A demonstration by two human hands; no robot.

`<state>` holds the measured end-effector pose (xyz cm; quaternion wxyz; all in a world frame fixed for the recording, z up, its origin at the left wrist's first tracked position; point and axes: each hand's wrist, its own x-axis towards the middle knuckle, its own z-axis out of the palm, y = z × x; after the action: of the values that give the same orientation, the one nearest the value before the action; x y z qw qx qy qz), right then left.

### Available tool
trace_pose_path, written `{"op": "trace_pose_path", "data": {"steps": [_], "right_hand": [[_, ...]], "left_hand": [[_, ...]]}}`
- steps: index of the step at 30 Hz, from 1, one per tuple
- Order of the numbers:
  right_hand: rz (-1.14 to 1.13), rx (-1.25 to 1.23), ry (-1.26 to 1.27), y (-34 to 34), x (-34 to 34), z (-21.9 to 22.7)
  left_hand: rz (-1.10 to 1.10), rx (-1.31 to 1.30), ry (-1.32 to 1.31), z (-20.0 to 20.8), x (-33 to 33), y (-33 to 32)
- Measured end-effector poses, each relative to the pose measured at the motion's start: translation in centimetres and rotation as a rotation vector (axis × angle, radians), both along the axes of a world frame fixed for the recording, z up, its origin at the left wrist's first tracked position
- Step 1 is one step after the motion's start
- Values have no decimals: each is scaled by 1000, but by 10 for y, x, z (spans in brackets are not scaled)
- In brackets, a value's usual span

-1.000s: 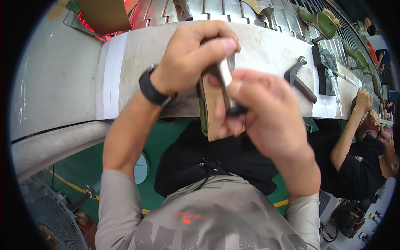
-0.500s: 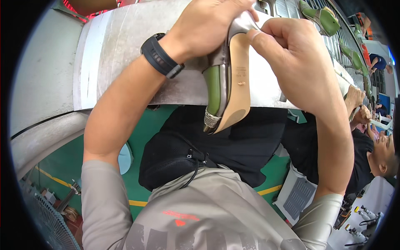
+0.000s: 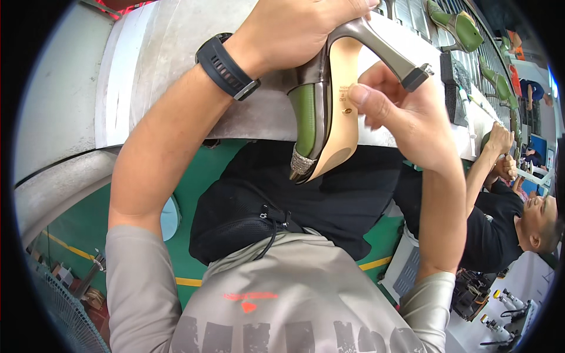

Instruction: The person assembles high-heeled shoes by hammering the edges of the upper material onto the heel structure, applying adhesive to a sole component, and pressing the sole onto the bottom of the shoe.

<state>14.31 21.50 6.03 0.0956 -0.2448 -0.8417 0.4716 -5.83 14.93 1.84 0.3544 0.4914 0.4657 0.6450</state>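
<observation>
A high-heeled shoe (image 3: 306, 120) hangs toe-down over the near edge of the work surface. Its upper is green with dark metallic trim, a glittery band circles the pointed toe, and the tan sole faces me. The slim metallic heel juts out to the right. My left hand (image 3: 294, 35), with a dark watch on its wrist, grips the shoe around its back; some of those fingers are hidden behind it. My right hand (image 3: 406, 112) is loosely curled below the heel tip, its thumb over the sole's right edge. Whether the thumb touches the sole, I cannot tell.
The pale work surface (image 3: 170, 76) has its near edge before my waist. More green heeled shoes (image 3: 462, 29) stand on a slatted conveyor (image 3: 412, 20) at the far right. A dark block (image 3: 456, 85) lies beside it. A co-worker (image 3: 494, 217) works at the right.
My right hand has come off the heel and lowered along the sole, uncovering the heel and its tip. The shoe has shifted slightly up, still in my left hand.
</observation>
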Motion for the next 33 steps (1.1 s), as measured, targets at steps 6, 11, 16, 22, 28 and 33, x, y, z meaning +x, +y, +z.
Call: {"op": "trace_pose_path", "data": {"steps": [6,11,16,22,28,33], "right_hand": [[-28,-179,-18,5,-20,-3],[-48,-102,-186,3,-33,8],[-71,-91,-102,2,-33,1],[-143,28,-34,-6,-29,-16],[-165,-10,34,-17,-27,-17],[-175,46,62,-22,-29,-14]], "left_hand": [[22,93,-90,-4,5,-3],[47,85,-61,-10,5,0],[44,97,-96,-3,5,-2],[91,160,-11,-1,5,-3],[92,138,-10,2,5,-4],[99,147,23,1,4,-2]]}}
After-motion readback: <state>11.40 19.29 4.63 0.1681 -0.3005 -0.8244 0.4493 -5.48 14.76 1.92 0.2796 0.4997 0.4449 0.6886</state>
